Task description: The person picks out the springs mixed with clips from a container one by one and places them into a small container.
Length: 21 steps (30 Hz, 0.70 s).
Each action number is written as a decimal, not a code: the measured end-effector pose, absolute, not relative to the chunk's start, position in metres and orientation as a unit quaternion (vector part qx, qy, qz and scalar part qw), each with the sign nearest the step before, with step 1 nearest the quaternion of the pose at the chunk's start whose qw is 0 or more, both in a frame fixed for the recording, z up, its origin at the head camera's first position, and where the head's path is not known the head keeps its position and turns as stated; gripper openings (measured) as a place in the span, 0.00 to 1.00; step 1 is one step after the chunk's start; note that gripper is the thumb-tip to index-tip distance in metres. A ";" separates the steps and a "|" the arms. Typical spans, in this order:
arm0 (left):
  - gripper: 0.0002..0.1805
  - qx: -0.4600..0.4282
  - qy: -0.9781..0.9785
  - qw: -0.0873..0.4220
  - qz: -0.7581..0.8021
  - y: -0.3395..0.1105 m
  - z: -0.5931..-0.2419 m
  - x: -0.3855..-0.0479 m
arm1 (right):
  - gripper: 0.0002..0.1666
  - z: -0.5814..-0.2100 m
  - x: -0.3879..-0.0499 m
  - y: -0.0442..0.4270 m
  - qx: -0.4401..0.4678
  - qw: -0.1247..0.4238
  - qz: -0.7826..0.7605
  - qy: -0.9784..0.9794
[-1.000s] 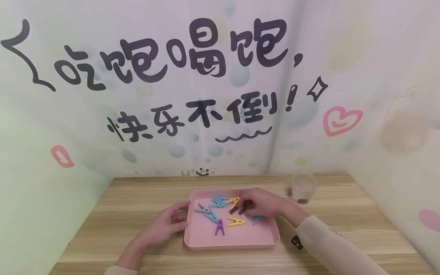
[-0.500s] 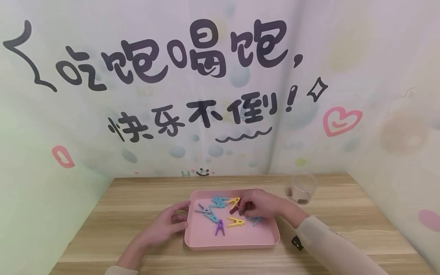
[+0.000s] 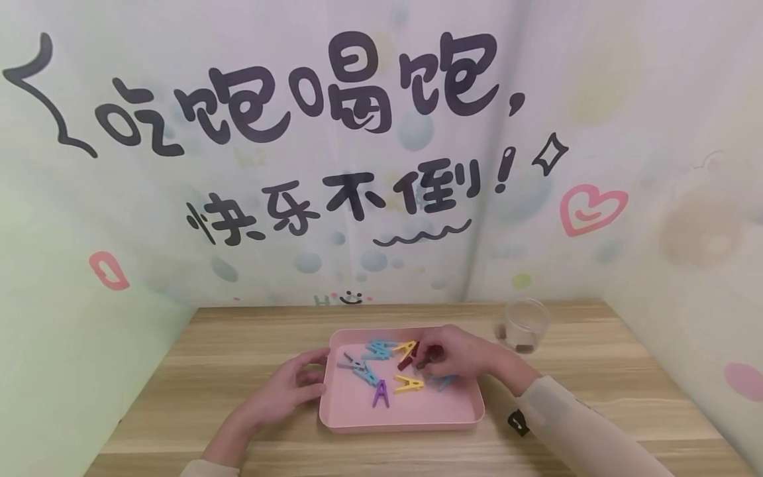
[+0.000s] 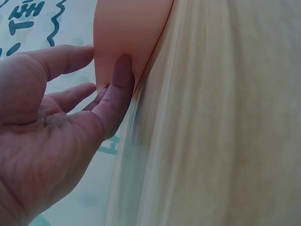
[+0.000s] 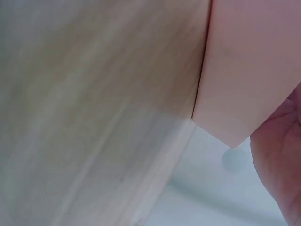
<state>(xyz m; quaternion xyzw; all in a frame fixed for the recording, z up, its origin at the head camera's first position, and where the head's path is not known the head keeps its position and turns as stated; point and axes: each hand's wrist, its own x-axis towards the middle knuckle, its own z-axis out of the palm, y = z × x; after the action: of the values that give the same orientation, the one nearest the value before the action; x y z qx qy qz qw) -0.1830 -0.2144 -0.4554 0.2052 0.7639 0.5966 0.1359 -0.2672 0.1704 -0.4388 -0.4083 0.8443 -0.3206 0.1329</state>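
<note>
A pink tray [image 3: 402, 424] holds several small plastic clothespins: light blue ones [image 3: 366, 376], a purple one [image 3: 381, 393], yellow ones [image 3: 409, 384] and a dark red one [image 3: 408, 361]. My left hand [image 3: 295, 389] rests its fingertips against the tray's left wall; in the left wrist view the fingers touch the wall's outside [image 4: 127, 28]. Over the tray's right half, my right hand [image 3: 456, 352] pinches a dark brown clothespin [image 3: 421, 364], mostly hidden by the fingers. In the right wrist view the hand is cut off behind the tray wall.
Behind the right forearm stands a clear plastic cup [image 3: 527, 323] with a brown piece at its base. A black clip [image 3: 518, 423] lies on the wooden table [image 3: 250, 338] beside the right sleeve. A printed wall backdrop [image 3: 357, 265] encloses the table.
My right hand's fingertips have shifted slightly within the tray, with the dark brown clothespin between them. My left hand and the tray stay in place.
</note>
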 end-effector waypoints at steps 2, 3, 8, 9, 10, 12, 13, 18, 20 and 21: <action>0.37 0.206 0.763 0.136 0.597 -0.214 -0.455 -0.183 | 0.11 -0.437 -0.265 0.172 -0.406 0.128 -0.321 0.846; 0.37 0.206 0.763 0.137 0.597 -0.214 -0.455 -0.183 | 0.11 -0.435 -0.264 0.173 -0.405 0.124 -0.321 0.847; 0.37 0.205 0.766 0.136 0.594 -0.214 -0.454 -0.182 | 0.11 -0.430 -0.261 0.179 -0.406 0.100 -0.327 0.847; 0.37 0.205 0.766 0.136 0.593 -0.214 -0.454 -0.182 | 0.11 -0.429 -0.261 0.181 -0.405 0.094 -0.329 0.848; 0.37 0.205 0.767 0.136 0.593 -0.214 -0.454 -0.182 | 0.11 -0.429 -0.261 0.182 -0.405 0.089 -0.330 0.848; 0.37 0.205 0.766 0.136 0.594 -0.214 -0.454 -0.182 | 0.11 -0.428 -0.260 0.186 -0.400 0.078 -0.330 0.851; 0.37 0.205 0.766 0.136 0.594 -0.214 -0.454 -0.182 | 0.12 -0.428 -0.260 0.188 -0.398 0.071 -0.329 0.853; 0.38 0.204 0.766 0.137 0.593 -0.215 -0.454 -0.182 | 0.14 -0.425 -0.260 0.197 -0.383 0.054 -0.327 0.862; 0.38 0.204 0.768 0.136 0.592 -0.215 -0.453 -0.182 | 0.14 -0.423 -0.259 0.201 -0.377 0.053 -0.327 0.865; 0.38 0.204 0.768 0.135 0.592 -0.215 -0.453 -0.182 | 0.14 -0.421 -0.259 0.202 -0.375 0.051 -0.326 0.866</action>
<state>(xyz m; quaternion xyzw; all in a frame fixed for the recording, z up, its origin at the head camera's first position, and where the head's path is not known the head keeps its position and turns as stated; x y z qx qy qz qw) -0.1824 -0.2148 -0.4530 0.2043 0.7681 0.5916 0.1353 -0.2588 0.2023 -0.4207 -0.3751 0.8661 -0.3265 0.0512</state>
